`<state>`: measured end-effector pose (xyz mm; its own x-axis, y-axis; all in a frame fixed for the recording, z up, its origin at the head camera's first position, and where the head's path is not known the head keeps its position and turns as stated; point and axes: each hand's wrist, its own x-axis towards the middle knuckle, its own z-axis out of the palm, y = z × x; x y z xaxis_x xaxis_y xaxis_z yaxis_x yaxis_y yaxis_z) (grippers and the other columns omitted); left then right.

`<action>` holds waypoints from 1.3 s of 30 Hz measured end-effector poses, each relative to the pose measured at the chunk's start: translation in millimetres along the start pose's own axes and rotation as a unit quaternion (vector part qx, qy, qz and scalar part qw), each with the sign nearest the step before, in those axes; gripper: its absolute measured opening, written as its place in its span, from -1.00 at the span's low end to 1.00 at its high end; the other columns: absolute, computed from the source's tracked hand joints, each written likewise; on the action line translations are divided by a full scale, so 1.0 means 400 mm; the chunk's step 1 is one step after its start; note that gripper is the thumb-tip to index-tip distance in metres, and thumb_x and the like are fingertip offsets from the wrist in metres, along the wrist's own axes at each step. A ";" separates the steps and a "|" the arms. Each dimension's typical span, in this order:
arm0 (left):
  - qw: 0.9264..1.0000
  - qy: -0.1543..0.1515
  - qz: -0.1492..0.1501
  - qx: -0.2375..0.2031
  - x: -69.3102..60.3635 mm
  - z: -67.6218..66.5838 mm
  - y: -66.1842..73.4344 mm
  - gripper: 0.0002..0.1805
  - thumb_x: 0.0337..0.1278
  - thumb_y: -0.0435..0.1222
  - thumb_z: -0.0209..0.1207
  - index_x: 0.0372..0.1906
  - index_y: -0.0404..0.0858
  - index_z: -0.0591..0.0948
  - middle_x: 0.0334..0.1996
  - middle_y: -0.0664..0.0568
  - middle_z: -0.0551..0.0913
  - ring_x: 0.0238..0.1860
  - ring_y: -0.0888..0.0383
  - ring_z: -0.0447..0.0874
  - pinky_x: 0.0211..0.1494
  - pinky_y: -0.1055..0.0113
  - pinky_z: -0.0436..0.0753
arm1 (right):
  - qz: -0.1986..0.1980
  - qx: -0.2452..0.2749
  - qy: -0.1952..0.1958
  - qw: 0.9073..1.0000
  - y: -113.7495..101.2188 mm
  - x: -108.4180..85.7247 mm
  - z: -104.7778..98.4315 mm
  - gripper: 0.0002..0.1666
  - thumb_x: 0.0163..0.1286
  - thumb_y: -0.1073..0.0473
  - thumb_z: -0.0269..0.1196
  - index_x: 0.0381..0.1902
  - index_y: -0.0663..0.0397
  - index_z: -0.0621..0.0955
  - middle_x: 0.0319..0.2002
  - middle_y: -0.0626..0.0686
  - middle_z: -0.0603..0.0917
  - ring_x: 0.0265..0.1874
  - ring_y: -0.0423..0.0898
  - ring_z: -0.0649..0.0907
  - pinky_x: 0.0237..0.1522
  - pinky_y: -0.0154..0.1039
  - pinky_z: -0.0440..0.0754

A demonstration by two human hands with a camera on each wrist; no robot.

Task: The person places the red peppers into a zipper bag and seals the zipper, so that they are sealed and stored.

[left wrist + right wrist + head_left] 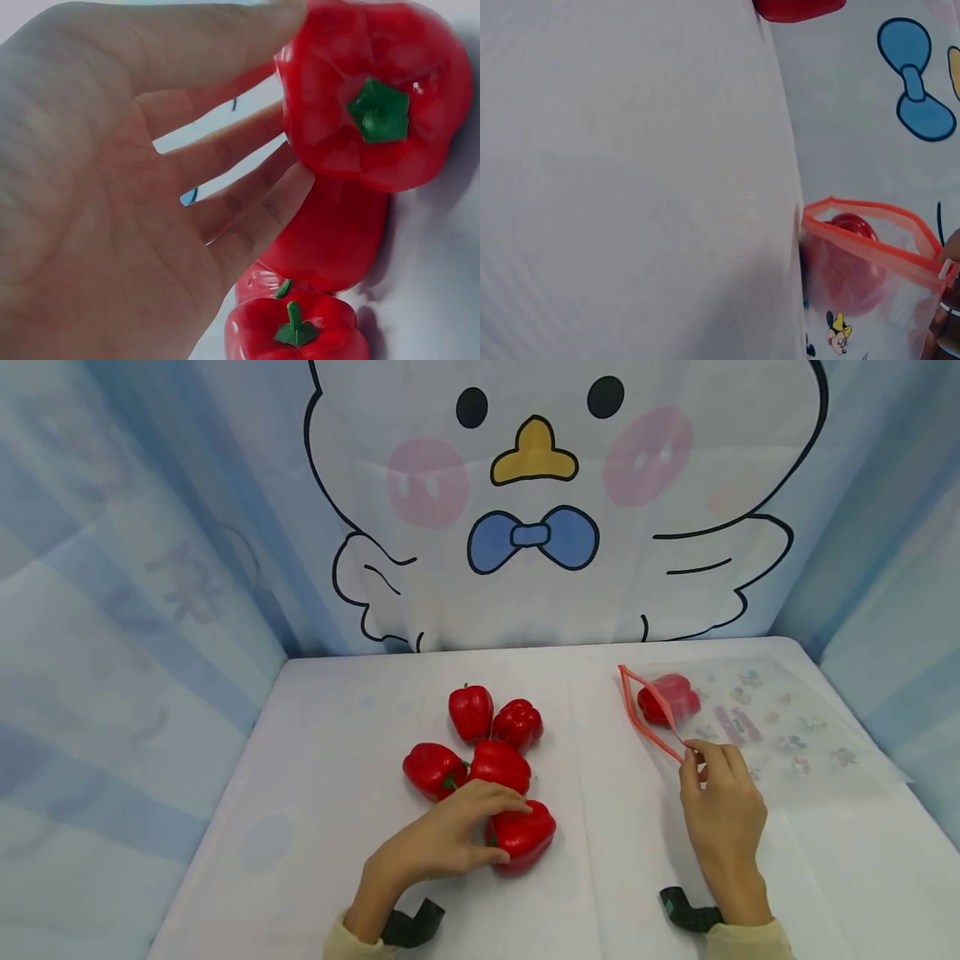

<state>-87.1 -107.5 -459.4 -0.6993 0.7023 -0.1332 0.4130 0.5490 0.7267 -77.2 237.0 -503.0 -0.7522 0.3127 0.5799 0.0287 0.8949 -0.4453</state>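
My left hand (450, 835) has its thumb and fingertips around the sides of the nearest red bell pepper (528, 835). In the left wrist view this bell pepper (427, 142) turns its green stem end toward the palm (127, 217). My right hand (723, 802) pinches the orange-red rim of a clear zip bag (795, 768) printed with cartoon figures. The bag's mouth gapes toward the left, and one red bell pepper (671, 697) lies inside. A white zip slider (946, 268) shows beside the right fingers in the right wrist view.
Just beyond the left hand, several red bell peppers sit grouped, among them a left one (433, 770), a back one (471, 712) and a right one (518, 724). A white cloth (337, 860) covers the table. Printed curtains (525, 602) enclose its back and sides.
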 end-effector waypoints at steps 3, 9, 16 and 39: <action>1.000 -0.005 -0.001 0.019 0.000 0.002 0.004 -0.36 0.13 -0.21 0.48 0.35 0.13 0.59 0.39 0.26 0.52 0.43 0.20 0.38 0.30 0.25 0.67 | 0.000 -0.002 0.002 1.000 -0.001 -0.003 -0.001 -0.73 0.31 0.40 0.41 -0.02 0.32 0.72 -0.22 0.26 0.69 -0.43 0.11 0.63 -0.47 -0.03 0.62; 0.999 -0.005 -0.004 0.047 0.006 0.009 0.012 -0.35 0.11 -0.18 0.51 0.34 0.11 0.60 0.38 0.24 0.51 0.44 0.19 0.38 0.24 0.30 0.70 | -0.003 -0.002 0.009 1.000 0.004 -0.003 0.000 -0.76 0.33 0.39 0.39 -0.04 0.32 0.72 -0.24 0.26 0.69 -0.44 0.11 0.63 -0.49 -0.03 0.61; 0.998 -0.003 -0.007 0.056 -0.003 0.021 0.012 -0.34 0.10 -0.14 0.52 0.34 0.10 0.60 0.41 0.25 0.49 0.45 0.17 0.41 0.30 0.23 0.68 | -0.003 0.005 0.005 1.000 0.007 -0.011 0.006 -0.78 0.37 0.36 0.36 -0.04 0.32 0.72 -0.24 0.25 0.69 -0.44 0.10 0.63 -0.48 -0.05 0.59; 0.995 0.003 -0.044 0.085 0.015 0.045 0.048 -0.29 0.02 -0.04 0.56 0.29 0.00 0.53 0.37 0.08 0.50 0.35 0.12 0.48 0.13 0.26 0.76 | -0.019 0.023 0.015 0.999 0.020 -0.001 0.007 -0.80 0.39 0.35 0.33 -0.06 0.33 0.72 -0.28 0.25 0.69 -0.48 0.09 0.62 -0.55 -0.09 0.52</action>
<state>-72.9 -84.5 -458.5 -0.7408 0.6451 -0.1872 0.4416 0.6777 0.5880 -78.4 243.0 -508.8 -0.7323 0.2884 0.6169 -0.0308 0.8909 -0.4531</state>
